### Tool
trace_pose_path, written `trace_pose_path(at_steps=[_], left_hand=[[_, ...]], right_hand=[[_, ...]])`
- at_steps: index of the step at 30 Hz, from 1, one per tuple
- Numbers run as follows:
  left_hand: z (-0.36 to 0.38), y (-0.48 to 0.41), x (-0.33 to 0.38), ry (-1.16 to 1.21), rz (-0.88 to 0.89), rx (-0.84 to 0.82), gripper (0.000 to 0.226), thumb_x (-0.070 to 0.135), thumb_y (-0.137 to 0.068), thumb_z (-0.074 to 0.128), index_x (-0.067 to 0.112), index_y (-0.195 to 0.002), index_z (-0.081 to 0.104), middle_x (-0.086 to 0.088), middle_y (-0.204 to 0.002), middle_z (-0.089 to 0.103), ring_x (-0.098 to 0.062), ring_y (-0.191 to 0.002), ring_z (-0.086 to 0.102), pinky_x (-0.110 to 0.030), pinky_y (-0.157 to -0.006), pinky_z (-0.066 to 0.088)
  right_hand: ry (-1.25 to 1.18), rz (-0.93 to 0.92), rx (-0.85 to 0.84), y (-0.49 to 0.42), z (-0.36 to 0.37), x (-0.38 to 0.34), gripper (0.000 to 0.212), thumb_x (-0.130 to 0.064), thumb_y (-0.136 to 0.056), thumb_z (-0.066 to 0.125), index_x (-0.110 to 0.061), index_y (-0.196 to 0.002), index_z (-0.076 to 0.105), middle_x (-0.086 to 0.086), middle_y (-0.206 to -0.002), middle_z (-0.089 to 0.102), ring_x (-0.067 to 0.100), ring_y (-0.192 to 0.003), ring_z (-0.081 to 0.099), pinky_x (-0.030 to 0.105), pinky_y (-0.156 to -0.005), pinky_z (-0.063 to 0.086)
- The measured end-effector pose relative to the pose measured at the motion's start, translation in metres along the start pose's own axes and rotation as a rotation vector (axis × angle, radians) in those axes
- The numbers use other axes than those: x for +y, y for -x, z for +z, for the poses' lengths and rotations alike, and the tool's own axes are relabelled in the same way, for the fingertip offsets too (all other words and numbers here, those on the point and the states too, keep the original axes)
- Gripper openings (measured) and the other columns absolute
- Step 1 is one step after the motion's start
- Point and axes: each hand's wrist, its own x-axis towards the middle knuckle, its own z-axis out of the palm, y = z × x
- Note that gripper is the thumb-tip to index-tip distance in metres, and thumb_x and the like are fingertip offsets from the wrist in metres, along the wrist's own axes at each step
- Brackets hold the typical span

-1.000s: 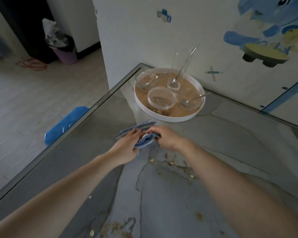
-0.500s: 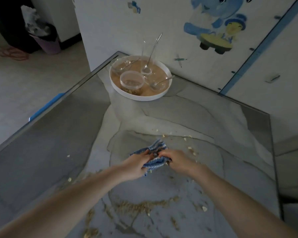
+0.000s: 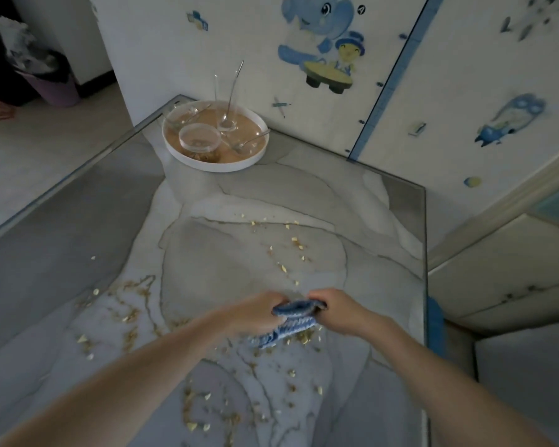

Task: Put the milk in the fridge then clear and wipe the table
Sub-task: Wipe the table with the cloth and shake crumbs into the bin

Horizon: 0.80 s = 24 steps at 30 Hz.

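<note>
A blue striped cloth [image 3: 289, 324] lies bunched on the grey marble-patterned table [image 3: 233, 253]. My left hand [image 3: 255, 312] grips its left side and my right hand [image 3: 336, 309] grips its right side, both with curled fingers. Yellowish crumbs and smears [image 3: 288, 253] are scattered over the table around and beyond the cloth. At the far corner stands a round white tray [image 3: 207, 161] with clear glass bowls [image 3: 199, 138], spoons and a tall glass [image 3: 225, 101]. No milk is in view.
The table's right edge [image 3: 425, 253] runs close to a cream cabinet [image 3: 497, 285]. A wall with blue cartoon stickers [image 3: 323, 43] stands behind the tray. A purple bin [image 3: 52, 88] sits on the floor at far left.
Both hands have drawn the cloth back across the table, away from the tray and to the right. The view has swung right, and more crumbs show.
</note>
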Motion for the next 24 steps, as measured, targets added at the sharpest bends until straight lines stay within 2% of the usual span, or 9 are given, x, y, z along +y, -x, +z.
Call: trace_pose_path(at_steps=[2, 5, 8, 11, 14, 17, 19, 21, 24], left_hand=[[-0.023, 0.004, 0.009, 0.154, 0.014, 0.071, 0.028, 0.007, -0.091, 0.044, 0.020, -0.066, 0.045, 0.004, -0.063, 0.046, -0.010, -0.057, 0.042, -0.017, -0.054, 0.034], [-0.062, 0.009, 0.013, 0.228, 0.042, 0.162, 0.026, 0.008, -0.090, 0.049, 0.020, -0.068, 0.049, 0.005, -0.061, 0.047, -0.009, -0.057, 0.043, -0.020, -0.057, 0.035], [-0.101, 0.003, 0.007, 0.081, 0.113, 0.275, 0.014, 0.001, -0.087, 0.047, 0.011, -0.085, 0.058, 0.001, -0.075, 0.055, -0.016, -0.071, 0.051, -0.028, -0.065, 0.039], [-0.139, -0.010, -0.015, -0.022, 0.132, 0.417, 0.030, -0.006, -0.079, 0.047, 0.006, -0.103, 0.061, -0.010, -0.097, 0.064, -0.024, -0.091, 0.058, -0.035, -0.080, 0.045], [-0.179, -0.028, -0.048, -0.034, 0.128, 0.527, 0.033, -0.007, -0.079, 0.047, 0.007, -0.105, 0.062, -0.013, -0.098, 0.065, -0.025, -0.090, 0.058, -0.030, -0.075, 0.042], [-0.202, -0.048, -0.079, -0.099, 0.099, 0.628, 0.034, -0.005, -0.082, 0.047, 0.012, -0.109, 0.060, -0.007, -0.099, 0.063, -0.025, -0.092, 0.057, -0.029, -0.073, 0.038], [-0.208, -0.064, -0.099, -0.167, 0.021, 0.631, 0.036, -0.001, -0.084, 0.046, 0.017, -0.114, 0.057, 0.000, -0.103, 0.059, -0.023, -0.097, 0.055, -0.028, -0.073, 0.036], [-0.206, -0.079, -0.113, -0.242, -0.037, 0.561, 0.036, 0.003, -0.087, 0.047, 0.018, -0.119, 0.053, -0.002, -0.113, 0.060, -0.026, -0.105, 0.056, -0.028, -0.076, 0.037], [-0.192, -0.102, -0.124, -0.248, -0.039, 0.413, 0.056, 0.006, -0.090, 0.046, 0.023, -0.142, 0.032, -0.003, -0.141, 0.044, -0.026, -0.127, 0.044, -0.028, -0.095, 0.036]], right_hand=[[-0.104, -0.009, 0.092, 0.002, -0.021, -0.011, 0.006, -0.013, -0.071, 0.050, -0.011, -0.068, 0.055, 0.001, -0.061, 0.047, 0.011, -0.060, 0.044, 0.020, -0.050, 0.028], [-0.175, -0.075, 0.159, -0.008, -0.048, -0.030, 0.016, -0.002, -0.079, 0.052, -0.014, -0.068, 0.052, -0.003, -0.057, 0.042, 0.006, -0.052, 0.037, 0.021, -0.050, 0.027], [-0.120, -0.169, 0.251, -0.040, -0.066, -0.049, 0.029, -0.002, -0.080, 0.054, -0.022, -0.061, 0.046, -0.006, -0.056, 0.041, 0.005, -0.053, 0.038, 0.028, -0.055, 0.026], [-0.073, -0.242, 0.295, -0.085, -0.078, -0.070, 0.020, 0.004, -0.079, 0.049, -0.014, -0.072, 0.053, -0.003, -0.061, 0.045, 0.011, -0.059, 0.043, 0.029, -0.056, 0.028], [-0.055, -0.312, 0.351, -0.148, -0.088, -0.095, 0.020, 0.005, -0.079, 0.046, -0.014, -0.077, 0.052, 0.004, -0.069, 0.050, 0.019, -0.070, 0.047, 0.029, -0.056, 0.030], [-0.052, -0.333, 0.368, -0.201, -0.089, -0.110, 0.017, 0.004, -0.081, 0.045, -0.011, -0.080, 0.052, 0.009, -0.078, 0.053, 0.021, -0.075, 0.049, 0.030, -0.061, 0.030], [-0.040, -0.324, 0.358, -0.234, -0.083, -0.112, 0.015, 0.004, -0.081, 0.045, -0.008, -0.082, 0.055, 0.015, -0.082, 0.057, 0.024, -0.077, 0.051, 0.029, -0.063, 0.031], [0.013, -0.280, 0.321, -0.257, -0.074, -0.106, 0.020, 0.004, -0.081, 0.045, -0.003, -0.092, 0.059, 0.020, -0.096, 0.062, 0.029, -0.087, 0.055, 0.031, -0.069, 0.037], [0.145, -0.202, 0.185, -0.278, -0.064, -0.086, 0.027, 0.001, -0.086, 0.045, -0.006, -0.107, 0.061, 0.018, -0.114, 0.062, 0.031, -0.104, 0.056, 0.034, -0.083, 0.043]])
